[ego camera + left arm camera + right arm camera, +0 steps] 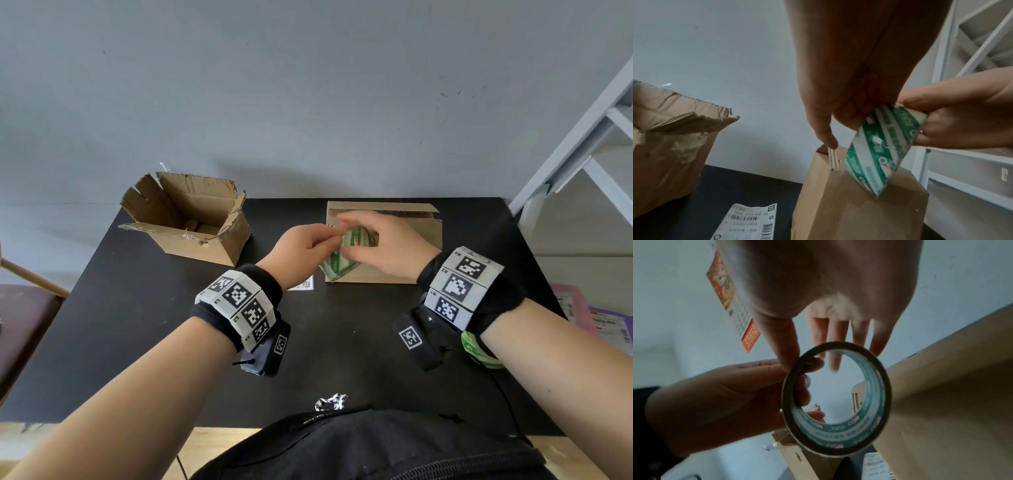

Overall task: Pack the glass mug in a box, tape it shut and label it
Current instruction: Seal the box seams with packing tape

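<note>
Soft, even daylight fills the head view, with faint shadows behind the open cardboard box on the black table; straight lines bow at the frame edges. Both wrist views are dimmer and grainy, hands backlit against the pale wall, and the tape roll is blurred.

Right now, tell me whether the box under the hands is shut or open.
Shut. The box has its flaps folded flat on top; both hands hold the tape roll over it. Whether any tape is stuck down, cannot tell.
</note>
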Tool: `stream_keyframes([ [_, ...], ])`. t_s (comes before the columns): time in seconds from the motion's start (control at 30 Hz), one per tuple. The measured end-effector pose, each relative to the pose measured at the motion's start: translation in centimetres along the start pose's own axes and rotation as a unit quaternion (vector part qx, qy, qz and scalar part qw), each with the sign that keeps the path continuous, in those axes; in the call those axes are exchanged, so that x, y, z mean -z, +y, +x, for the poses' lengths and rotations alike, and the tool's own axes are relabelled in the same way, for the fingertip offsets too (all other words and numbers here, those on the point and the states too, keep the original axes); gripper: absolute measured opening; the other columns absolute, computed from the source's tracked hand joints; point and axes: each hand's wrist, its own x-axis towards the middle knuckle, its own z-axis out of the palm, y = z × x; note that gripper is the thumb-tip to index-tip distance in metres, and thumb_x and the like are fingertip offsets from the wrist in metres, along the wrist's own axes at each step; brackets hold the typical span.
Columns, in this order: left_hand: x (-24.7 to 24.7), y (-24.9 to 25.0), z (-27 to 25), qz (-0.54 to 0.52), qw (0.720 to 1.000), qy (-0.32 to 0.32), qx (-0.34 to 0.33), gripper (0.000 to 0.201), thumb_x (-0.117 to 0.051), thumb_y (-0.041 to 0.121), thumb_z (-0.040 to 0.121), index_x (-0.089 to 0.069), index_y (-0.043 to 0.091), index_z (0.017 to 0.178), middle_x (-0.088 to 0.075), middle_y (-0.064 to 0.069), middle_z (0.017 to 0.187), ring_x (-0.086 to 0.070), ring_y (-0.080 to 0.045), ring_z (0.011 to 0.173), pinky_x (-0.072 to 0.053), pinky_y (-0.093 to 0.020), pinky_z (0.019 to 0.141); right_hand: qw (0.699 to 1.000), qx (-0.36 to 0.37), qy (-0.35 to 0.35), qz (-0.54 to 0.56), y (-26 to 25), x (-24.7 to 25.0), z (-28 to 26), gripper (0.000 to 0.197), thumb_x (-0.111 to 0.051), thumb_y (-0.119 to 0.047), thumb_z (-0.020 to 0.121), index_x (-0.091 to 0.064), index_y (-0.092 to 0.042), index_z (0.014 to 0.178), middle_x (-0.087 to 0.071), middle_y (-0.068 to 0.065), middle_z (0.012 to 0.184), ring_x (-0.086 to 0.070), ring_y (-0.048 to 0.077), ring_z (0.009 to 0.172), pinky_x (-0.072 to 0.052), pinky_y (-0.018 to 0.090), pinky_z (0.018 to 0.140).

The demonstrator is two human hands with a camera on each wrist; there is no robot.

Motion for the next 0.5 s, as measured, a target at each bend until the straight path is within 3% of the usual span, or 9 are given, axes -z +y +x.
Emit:
stream_keyframes([
  [0.13, 0.5, -0.2, 0.1, -0.090, 0.994, 0.060, 0.025, 0.012, -0.056, 0.023, 0.093, -0.063, 0.022, 0.083, -0.065, 0.008, 0.076, -0.060, 0.006, 0.064, -0.048, -0.011, 0.062, 0.990, -0.074, -0.028, 0.118, 0.1, 0.0, 0.1, 0.025, -0.066, -0.020, 0.085, -0.067, -0.010, 0.108, -0.069, 0.006, 0.105, -0.065, 0.018, 0.097, -0.050, 0.034, 0.092],
  [0.2, 0.8, -0.4, -0.1, -0.134, 0.989, 0.046, 0.041, 0.002, -0.062, 0.024, 0.089, -0.062, 0.022, 0.089, -0.068, 0.000, 0.087, -0.066, -0.003, 0.078, -0.053, -0.021, 0.072, 0.981, -0.084, -0.013, 0.175, 0.5, -0.2, 0.0, 0.015, -0.065, -0.016, 0.086, -0.069, -0.009, 0.098, -0.071, 0.009, 0.098, -0.067, 0.023, 0.095, -0.051, 0.042, 0.093],
  [0.3, 0.9, -0.8, -0.2, -0.125, 0.990, 0.010, 0.058, 0.022, -0.070, 0.025, 0.081, -0.059, 0.024, 0.099, -0.067, -0.006, 0.106, -0.066, -0.019, 0.098, -0.055, -0.033, 0.085, 0.967, -0.093, -0.013, 0.237, 0.7, -0.2, -0.1, 0.010, -0.061, -0.009, 0.087, -0.069, -0.010, 0.091, -0.069, 0.015, 0.098, -0.065, 0.031, 0.099, -0.049, 0.048, 0.095],
  [0.5, 1.3, -0.6, -0.4, -0.122, 0.992, -0.003, 0.041, 0.023, -0.071, 0.020, 0.081, -0.061, 0.023, 0.101, -0.068, -0.004, 0.107, -0.065, -0.017, 0.100, -0.055, -0.034, 0.088, 0.953, -0.121, 0.003, 0.276, 0.6, 0.0, -0.2, 0.012, -0.059, -0.004, 0.087, -0.069, -0.005, 0.092, -0.067, 0.017, 0.103, -0.063, 0.030, 0.104, -0.049, 0.045, 0.096],
])
